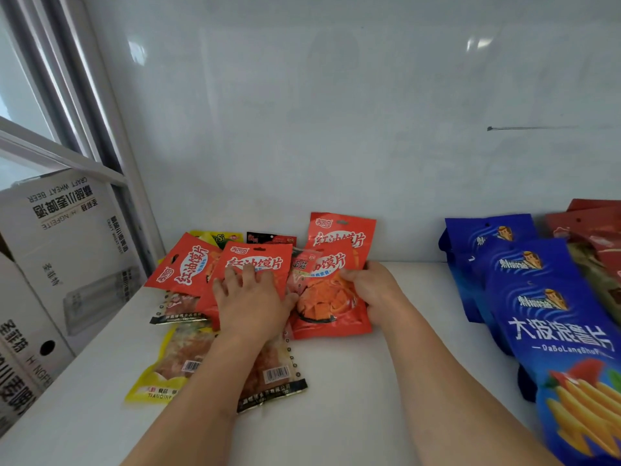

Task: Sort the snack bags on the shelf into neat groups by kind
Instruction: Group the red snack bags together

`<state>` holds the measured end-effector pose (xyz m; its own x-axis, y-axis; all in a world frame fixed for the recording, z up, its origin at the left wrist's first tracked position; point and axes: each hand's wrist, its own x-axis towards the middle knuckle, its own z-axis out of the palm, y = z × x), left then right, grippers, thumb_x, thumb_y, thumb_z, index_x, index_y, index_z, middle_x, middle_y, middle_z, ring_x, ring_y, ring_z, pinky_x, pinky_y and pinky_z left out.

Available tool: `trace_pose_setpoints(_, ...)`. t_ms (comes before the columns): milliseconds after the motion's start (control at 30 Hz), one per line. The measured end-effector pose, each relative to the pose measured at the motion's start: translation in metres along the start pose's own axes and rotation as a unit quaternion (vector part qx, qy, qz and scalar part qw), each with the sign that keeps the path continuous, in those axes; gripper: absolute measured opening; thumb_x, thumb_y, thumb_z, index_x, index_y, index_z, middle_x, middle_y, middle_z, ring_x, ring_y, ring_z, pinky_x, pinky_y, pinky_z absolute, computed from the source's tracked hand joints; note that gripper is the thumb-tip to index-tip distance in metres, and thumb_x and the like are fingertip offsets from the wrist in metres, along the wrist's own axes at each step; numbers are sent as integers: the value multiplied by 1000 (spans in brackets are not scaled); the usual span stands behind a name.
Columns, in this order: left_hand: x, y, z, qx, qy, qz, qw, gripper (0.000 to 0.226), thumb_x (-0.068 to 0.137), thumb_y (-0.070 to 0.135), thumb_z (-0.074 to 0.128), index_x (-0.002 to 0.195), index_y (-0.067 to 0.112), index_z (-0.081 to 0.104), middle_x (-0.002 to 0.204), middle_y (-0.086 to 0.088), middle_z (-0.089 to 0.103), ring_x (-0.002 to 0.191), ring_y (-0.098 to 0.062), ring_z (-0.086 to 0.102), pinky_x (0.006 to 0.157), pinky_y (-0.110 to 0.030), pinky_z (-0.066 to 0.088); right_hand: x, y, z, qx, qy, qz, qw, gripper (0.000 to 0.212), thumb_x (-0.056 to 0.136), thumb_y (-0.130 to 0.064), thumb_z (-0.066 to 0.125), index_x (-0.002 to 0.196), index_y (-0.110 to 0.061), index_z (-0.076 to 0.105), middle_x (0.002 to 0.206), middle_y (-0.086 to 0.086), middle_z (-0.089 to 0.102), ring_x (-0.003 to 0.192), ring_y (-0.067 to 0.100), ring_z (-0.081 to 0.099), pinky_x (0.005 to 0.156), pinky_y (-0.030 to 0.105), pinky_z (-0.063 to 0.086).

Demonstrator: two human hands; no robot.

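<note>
- We see a white shelf against a glossy white wall, with snack bags in a loose heap at the back left and a tidier row at the right.
- Our left hand lies flat, fingers spread wide, pressing on a red bag in the middle of the heap; it grips nothing.
- Our right hand is closed on the right edge of another red bag, thumb on the front, fingers behind.
- A third red bag lies tilted at the left of the heap, and a fourth stands against the wall behind the held one.
- A yellow bag and a clear bag with a black strip lie nearer us, partly under the left forearm.
- Behind the red bags a yellow-green bag and a dark bag peek out; we cannot tell their kind.
- At the right, blue bags overlap in a row from wall to front edge, well apart from the heap.
- Dark red bags sit behind the blue ones at the far right.
- White cartons stand beside the shelf at the left.
</note>
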<state>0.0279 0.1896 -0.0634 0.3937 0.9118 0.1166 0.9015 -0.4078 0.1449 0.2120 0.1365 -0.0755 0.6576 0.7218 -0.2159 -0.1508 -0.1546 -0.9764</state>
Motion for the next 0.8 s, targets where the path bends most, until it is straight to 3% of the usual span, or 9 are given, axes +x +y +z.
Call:
trace_pose_setpoints(167,-8,18,-4,-130,108,106,980,65,98,56,49,149,16,46,162,-9,33,153,-30,16,123,-44,16,0,0,-17,38,-17,-1,999,13,93,-4,64,104,-8,70,98,14,77,83,32,76,78,48,62)
trace_pose_setpoints(267,-15,33,-6,-260,59,145,953,62,99,50,56,151,19,44,156,-3,39,144,-22,36,114,-29,30,1,-2,-27,49,-24,-13,998,16,94,-5,63,108,-6,71,96,13,78,83,32,76,81,51,61)
trace_pose_setpoints(400,-17,44,-4,-370,-8,107,923,71,96,52,60,155,21,37,153,0,46,137,-19,49,109,-32,41,-2,-5,-38,93,-30,-22,995,15,96,-5,61,107,-7,71,96,14,78,82,32,76,77,46,62)
trace_pose_setpoints(467,-17,47,-7,-442,-27,79,893,71,95,48,64,154,21,36,150,3,49,136,-17,50,103,-27,39,-6,-8,-41,130,-45,-23,990,13,97,-4,60,104,-8,70,94,14,78,78,29,76,72,42,62)
trace_pose_setpoints(533,-18,51,-10,-489,-47,57,869,66,94,44,68,149,22,39,135,9,54,128,-13,52,96,-23,39,-9,-10,-41,161,-63,-19,985,13,97,-7,61,107,-9,69,93,13,78,78,28,76,73,43,61)
trace_pose_setpoints(600,-18,52,-9,-542,-57,42,837,49,91,34,75,132,25,50,115,20,54,114,-1,57,84,-12,44,-10,-11,-41,186,-76,-19,979,16,97,-8,62,111,-9,68,96,13,78,82,28,76,77,45,60)
trace_pose_setpoints(700,-15,51,-6,-593,-56,40,802,39,88,20,79,114,27,51,97,23,59,70,24,60,56,1,44,-13,-13,-40,217,-90,-25,972,20,96,-8,62,115,-9,68,103,14,77,89,30,76,78,45,60)
trace_pose_setpoints(733,-15,49,-6,-598,-49,41,799,39,88,19,79,113,28,51,100,20,63,68,23,61,57,0,46,-14,-14,-39,222,-98,-26,970,22,96,-8,62,117,-9,67,106,14,77,91,30,75,76,45,61)
trace_pose_setpoints(800,-13,46,-6,-613,-52,35,787,40,86,19,81,118,26,57,111,11,71,85,10,68,72,-10,52,-18,-15,-37,223,-118,-26,967,26,96,-10,61,122,-9,66,111,15,75,96,31,74,78,45,61)
